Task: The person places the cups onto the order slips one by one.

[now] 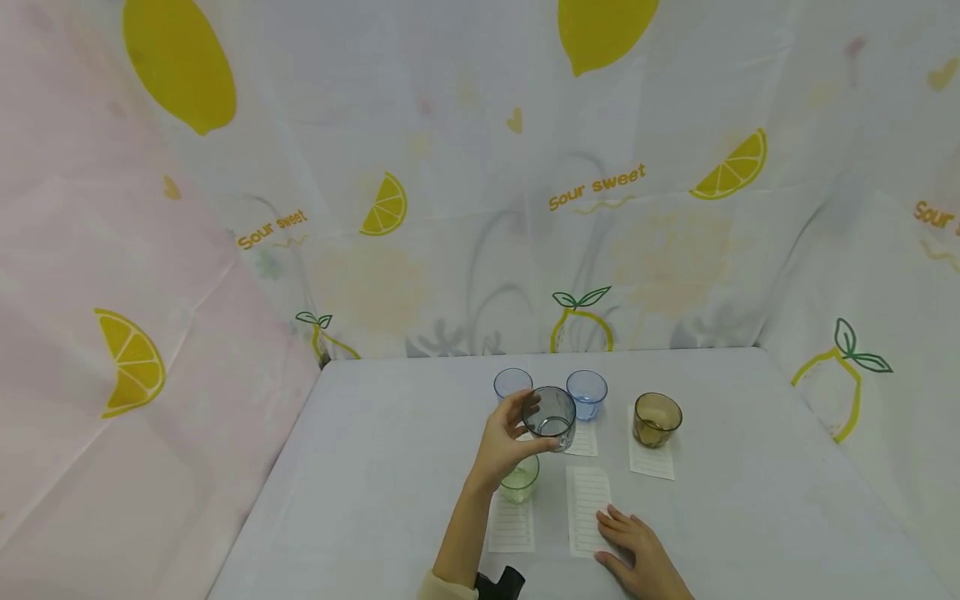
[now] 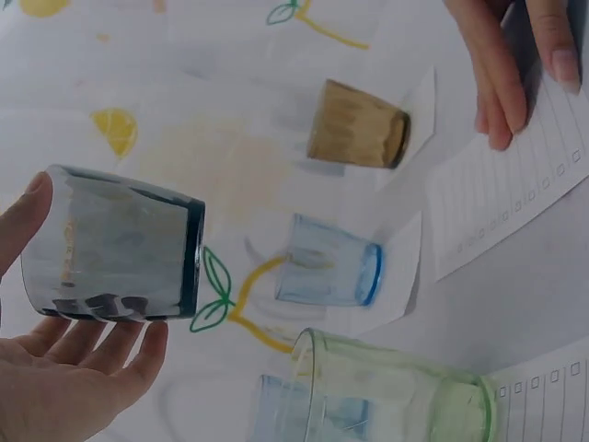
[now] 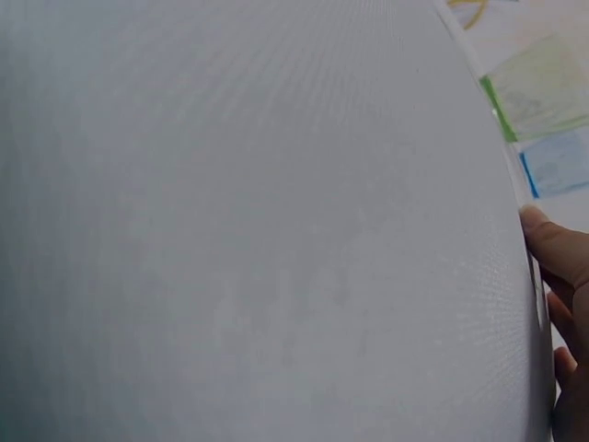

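Observation:
Raised over the table, my left hand [image 1: 501, 446] grips a grey tinted glass [image 1: 551, 421], with the thumb on one side and the fingers round the other. A green glass [image 1: 521, 485] stands just below that hand, partly hidden by it. My right hand [image 1: 637, 557] rests at the right edge of a lined paper slip [image 1: 587, 500], its fingers loosely spread. In the left wrist view, the grey glass [image 2: 115, 244] is tilted on its side relative to the frame, and nothing shows inside it.
Two blue glasses [image 1: 587, 396] stand behind the grey one. An amber glass [image 1: 657, 421] sits on a slip [image 1: 651, 462] to the right. Another slip [image 1: 512, 533] lies under the green glass. A lemon-printed curtain [image 1: 465, 275] borders the white table [image 1: 360, 467].

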`<state>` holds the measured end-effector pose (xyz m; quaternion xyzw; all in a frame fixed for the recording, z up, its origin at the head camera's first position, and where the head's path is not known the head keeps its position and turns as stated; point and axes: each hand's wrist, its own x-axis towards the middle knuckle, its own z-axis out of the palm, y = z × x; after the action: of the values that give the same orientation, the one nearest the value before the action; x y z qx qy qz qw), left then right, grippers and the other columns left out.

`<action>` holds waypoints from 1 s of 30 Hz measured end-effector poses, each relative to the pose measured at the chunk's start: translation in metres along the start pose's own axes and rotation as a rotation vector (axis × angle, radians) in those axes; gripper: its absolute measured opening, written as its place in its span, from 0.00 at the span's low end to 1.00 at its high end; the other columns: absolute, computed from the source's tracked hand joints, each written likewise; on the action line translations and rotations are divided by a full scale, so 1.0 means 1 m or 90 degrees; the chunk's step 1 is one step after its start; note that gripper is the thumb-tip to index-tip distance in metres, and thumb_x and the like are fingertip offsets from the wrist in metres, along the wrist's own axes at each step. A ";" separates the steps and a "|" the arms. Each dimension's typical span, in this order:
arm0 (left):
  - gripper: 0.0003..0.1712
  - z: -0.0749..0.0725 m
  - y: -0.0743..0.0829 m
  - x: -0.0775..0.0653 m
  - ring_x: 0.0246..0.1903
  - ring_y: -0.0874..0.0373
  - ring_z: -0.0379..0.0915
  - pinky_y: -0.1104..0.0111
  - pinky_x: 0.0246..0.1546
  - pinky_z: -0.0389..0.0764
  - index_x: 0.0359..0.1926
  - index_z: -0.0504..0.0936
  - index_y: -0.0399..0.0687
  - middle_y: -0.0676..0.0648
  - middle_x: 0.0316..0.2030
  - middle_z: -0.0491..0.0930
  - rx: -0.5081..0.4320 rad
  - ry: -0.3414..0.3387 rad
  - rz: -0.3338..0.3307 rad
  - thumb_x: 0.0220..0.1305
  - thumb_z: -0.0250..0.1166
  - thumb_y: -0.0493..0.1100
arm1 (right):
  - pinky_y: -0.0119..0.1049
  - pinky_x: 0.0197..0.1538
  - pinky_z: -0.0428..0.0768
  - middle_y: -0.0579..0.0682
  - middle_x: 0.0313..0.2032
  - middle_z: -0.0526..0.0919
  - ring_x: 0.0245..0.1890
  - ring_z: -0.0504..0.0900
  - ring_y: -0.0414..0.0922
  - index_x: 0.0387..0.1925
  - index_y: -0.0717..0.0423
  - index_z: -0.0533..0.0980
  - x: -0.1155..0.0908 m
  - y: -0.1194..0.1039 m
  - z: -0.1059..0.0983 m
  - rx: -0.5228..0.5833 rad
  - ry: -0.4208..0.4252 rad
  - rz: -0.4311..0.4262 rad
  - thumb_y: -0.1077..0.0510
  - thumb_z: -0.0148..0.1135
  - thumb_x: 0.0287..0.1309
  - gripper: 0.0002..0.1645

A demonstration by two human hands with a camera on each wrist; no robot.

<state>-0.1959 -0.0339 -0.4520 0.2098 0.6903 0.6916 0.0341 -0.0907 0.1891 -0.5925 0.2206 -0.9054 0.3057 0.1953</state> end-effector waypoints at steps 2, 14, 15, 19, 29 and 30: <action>0.44 0.005 -0.002 -0.001 0.60 0.38 0.64 0.49 0.56 0.69 0.64 0.63 0.34 0.33 0.60 0.69 -0.001 0.007 -0.008 0.45 0.74 0.31 | 0.52 0.43 0.78 0.53 0.45 0.84 0.51 0.80 0.45 0.41 0.64 0.83 -0.001 0.000 0.000 -0.001 0.007 -0.004 0.54 0.75 0.40 0.24; 0.43 0.040 -0.017 -0.010 0.61 0.38 0.64 0.47 0.59 0.66 0.62 0.63 0.30 0.32 0.60 0.69 -0.020 0.055 -0.038 0.44 0.74 0.31 | 0.23 0.55 0.67 0.53 0.45 0.84 0.52 0.78 0.42 0.40 0.64 0.83 -0.002 0.001 0.001 0.004 0.028 -0.016 0.55 0.75 0.39 0.24; 0.43 0.042 -0.018 -0.011 0.60 0.38 0.64 0.46 0.59 0.66 0.62 0.63 0.30 0.33 0.60 0.69 -0.020 0.060 -0.039 0.44 0.74 0.31 | 0.21 0.56 0.65 0.53 0.45 0.84 0.52 0.78 0.42 0.41 0.64 0.83 -0.002 0.001 0.001 0.008 0.026 -0.014 0.55 0.75 0.40 0.24; 0.43 0.051 -0.022 -0.014 0.61 0.37 0.63 0.48 0.59 0.67 0.62 0.63 0.30 0.33 0.60 0.68 -0.019 0.072 -0.047 0.44 0.74 0.31 | 0.24 0.56 0.67 0.53 0.46 0.84 0.53 0.77 0.41 0.41 0.64 0.82 -0.002 0.002 0.001 0.014 0.023 -0.011 0.55 0.74 0.41 0.24; 0.42 0.062 -0.036 -0.018 0.59 0.42 0.67 0.49 0.57 0.69 0.60 0.65 0.29 0.34 0.58 0.71 0.002 0.083 -0.048 0.43 0.74 0.31 | 0.13 0.60 0.50 0.55 0.44 0.84 0.52 0.79 0.44 0.40 0.66 0.82 -0.001 0.001 0.001 0.028 0.034 -0.033 0.56 0.75 0.39 0.24; 0.42 0.062 -0.037 -0.018 0.59 0.41 0.67 0.49 0.57 0.70 0.60 0.65 0.29 0.35 0.57 0.71 0.003 0.084 -0.049 0.43 0.74 0.32 | 0.13 0.61 0.49 0.55 0.44 0.84 0.51 0.79 0.45 0.40 0.66 0.82 -0.001 0.001 0.000 0.030 0.034 -0.033 0.56 0.75 0.39 0.24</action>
<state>-0.1674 0.0204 -0.4953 0.1373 0.7002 0.7005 0.0149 -0.0908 0.1898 -0.5937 0.2407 -0.8864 0.3274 0.2220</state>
